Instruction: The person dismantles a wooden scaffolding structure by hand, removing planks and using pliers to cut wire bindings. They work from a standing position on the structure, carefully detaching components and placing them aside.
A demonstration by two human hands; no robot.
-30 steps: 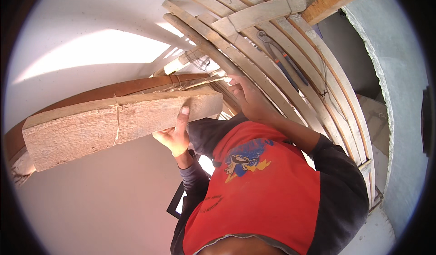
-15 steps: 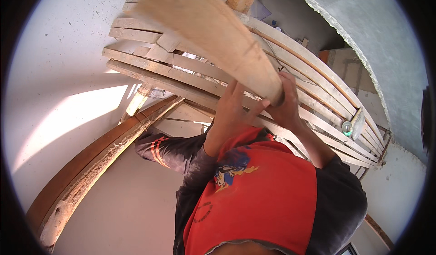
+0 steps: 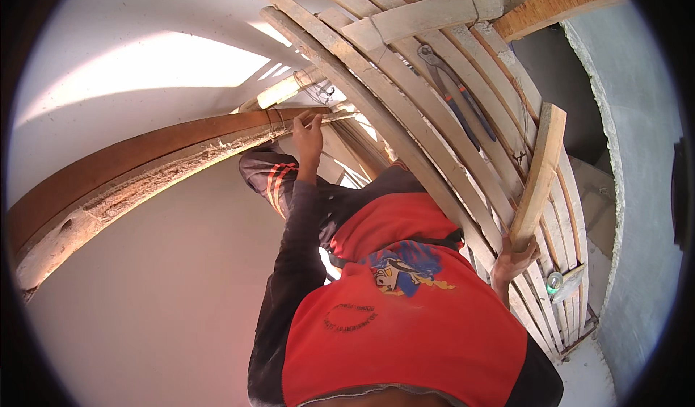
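Wooden block (image 3: 539,175) tilts over the slatted frame (image 3: 434,14), its lower end gripped by the right hand (image 3: 515,262). I judge it stiff, fairly heavy, best held mid-length. The left hand (image 3: 309,140) bends at the rough pole (image 3: 145,180); whether pinching, I can't tell.

The right hand (image 3: 515,263) grips a wooden block (image 3: 538,179); the left hand (image 3: 309,137) apparently touches a rough pole (image 3: 156,179).

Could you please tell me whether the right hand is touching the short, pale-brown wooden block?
Touching: the head view shows the right hand gripping the wooden block by its lower end.
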